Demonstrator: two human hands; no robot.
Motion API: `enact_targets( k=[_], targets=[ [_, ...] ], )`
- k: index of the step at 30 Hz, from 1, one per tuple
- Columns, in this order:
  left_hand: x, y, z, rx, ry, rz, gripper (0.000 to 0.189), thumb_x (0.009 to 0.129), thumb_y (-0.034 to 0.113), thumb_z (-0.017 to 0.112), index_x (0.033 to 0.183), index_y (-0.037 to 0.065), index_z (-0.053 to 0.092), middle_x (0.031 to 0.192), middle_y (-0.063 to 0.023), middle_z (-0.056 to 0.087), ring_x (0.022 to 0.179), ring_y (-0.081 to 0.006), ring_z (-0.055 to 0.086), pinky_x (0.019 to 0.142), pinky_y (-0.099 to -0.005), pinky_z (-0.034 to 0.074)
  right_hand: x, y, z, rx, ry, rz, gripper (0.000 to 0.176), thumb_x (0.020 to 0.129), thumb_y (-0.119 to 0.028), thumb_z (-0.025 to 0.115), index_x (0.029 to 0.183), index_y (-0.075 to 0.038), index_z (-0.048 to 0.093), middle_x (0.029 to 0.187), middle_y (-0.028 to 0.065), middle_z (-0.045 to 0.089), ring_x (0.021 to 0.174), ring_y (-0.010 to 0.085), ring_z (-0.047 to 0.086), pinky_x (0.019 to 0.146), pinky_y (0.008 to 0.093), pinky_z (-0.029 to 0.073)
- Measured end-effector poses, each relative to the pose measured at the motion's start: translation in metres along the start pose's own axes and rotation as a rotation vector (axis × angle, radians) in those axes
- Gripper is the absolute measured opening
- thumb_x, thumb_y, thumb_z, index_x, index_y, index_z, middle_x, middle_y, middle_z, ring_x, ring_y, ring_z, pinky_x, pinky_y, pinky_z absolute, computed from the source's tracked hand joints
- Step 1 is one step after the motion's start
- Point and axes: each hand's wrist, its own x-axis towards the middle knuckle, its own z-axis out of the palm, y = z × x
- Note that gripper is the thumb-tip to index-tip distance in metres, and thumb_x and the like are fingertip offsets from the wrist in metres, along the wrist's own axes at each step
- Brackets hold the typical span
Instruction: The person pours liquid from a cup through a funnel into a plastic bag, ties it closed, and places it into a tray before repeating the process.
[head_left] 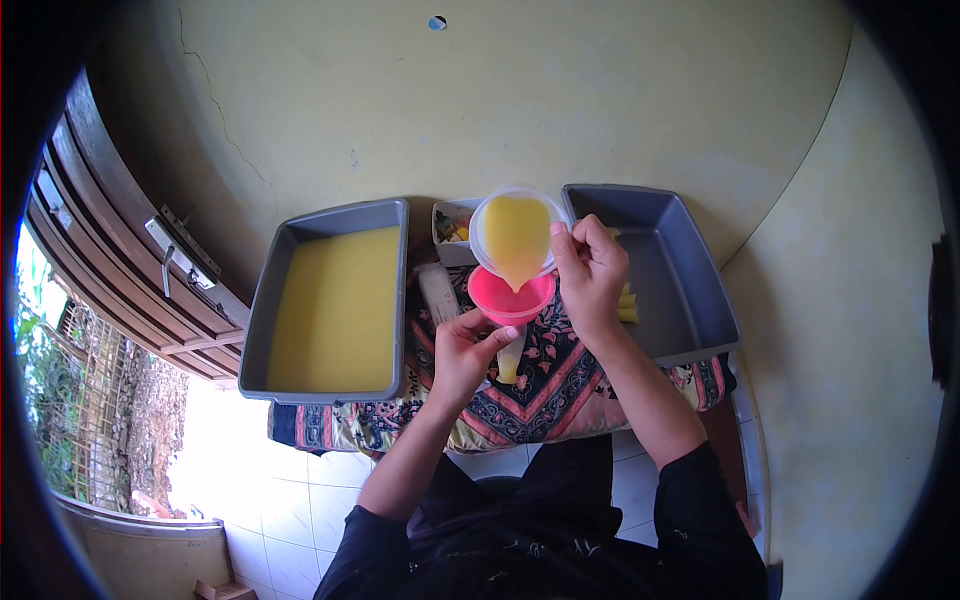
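My left hand (463, 352) is closed around the neck of a pink funnel (512, 312), holding it upright over the table. Below the funnel hangs a narrow clear plastic bag (511, 360), with yellow liquid gathered at its bottom. In my right hand (592, 268) is a clear plastic cup (480, 235), gripped at its right side and tilted over the funnel. Yellow liquid (517, 262) runs from the cup's lip into the funnel's mouth.
A grey tub (401, 330) of yellow liquid stands on the left; another grey tub (690, 270) on the right holds several yellow filled tubes (628, 305). Behind the cup is a white box (458, 255). A clear plastic packet (437, 292) lies on the patterned cloth (480, 425).
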Motion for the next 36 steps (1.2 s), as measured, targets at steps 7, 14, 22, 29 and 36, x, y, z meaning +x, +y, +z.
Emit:
enact_targets(
  k=[7, 14, 22, 29, 36],
  targets=[
    [-0.001, -0.003, -0.004, 0.026, -0.007, 0.005, 0.021, 0.081, 0.009, 0.074, 0.097, -0.002, 0.069, 0.086, -0.0041, 0.070, 0.080, -0.0063, 0.059, 0.074, -0.0240, 0.046, 0.001, 0.003, -0.001, -0.034, 0.002, 0.022, 0.035, 0.093, -0.010, 0.061, 0.065, -0.005, 0.039, 0.054, -0.0050, 0.038, 0.052, 0.0015, 0.034, 0.045, 0.0218, 0.028],
    [-0.002, 0.002, -0.001, -0.003, -0.003, 0.006, 0.021, 0.081, 0.008, 0.074, 0.098, -0.002, 0.069, 0.087, -0.0040, 0.070, 0.081, -0.0064, 0.059, 0.076, -0.0244, 0.047, 0.001, 0.005, 0.000, 0.209, -0.014, 0.258, 0.032, 0.094, -0.012, 0.059, 0.067, -0.006, 0.042, 0.056, -0.0025, 0.047, 0.049, 0.0027, 0.050, 0.045, 0.0190, 0.040],
    [0.000, -0.002, -0.003, 0.017, -0.009, -0.001, 0.022, 0.081, 0.007, 0.073, 0.100, -0.004, 0.068, 0.089, -0.0050, 0.070, 0.083, -0.0078, 0.060, 0.078, -0.0248, 0.047, 0.002, 0.005, -0.001, 0.234, 0.010, 0.353, 0.031, 0.093, -0.012, 0.060, 0.068, -0.006, 0.043, 0.056, -0.0022, 0.048, 0.049, 0.0033, 0.050, 0.044, 0.0193, 0.041],
    [0.005, -0.002, -0.015, -0.006, 0.060, 0.000, 0.020, 0.082, 0.003, 0.070, 0.101, -0.004, 0.068, 0.091, -0.0061, 0.070, 0.085, -0.0089, 0.062, 0.080, -0.0247, 0.047, -0.018, 0.022, -0.005, 0.324, 0.170, 0.569, 0.029, 0.092, -0.013, 0.059, 0.068, -0.007, 0.045, 0.055, -0.0008, 0.047, 0.045, 0.0062, 0.048, 0.041, 0.0205, 0.036],
    [0.009, -0.015, -0.028, -0.107, 0.117, -0.051, 0.015, 0.085, 0.004, 0.066, 0.097, -0.004, 0.067, 0.087, -0.0085, 0.069, 0.082, -0.0132, 0.064, 0.080, -0.0277, 0.049, -0.060, 0.060, -0.012, 0.373, 0.257, 0.686, 0.027, 0.091, -0.011, 0.058, 0.069, -0.007, 0.044, 0.054, -0.0004, 0.045, 0.043, 0.0080, 0.047, 0.039, 0.0219, 0.034]
  ],
)
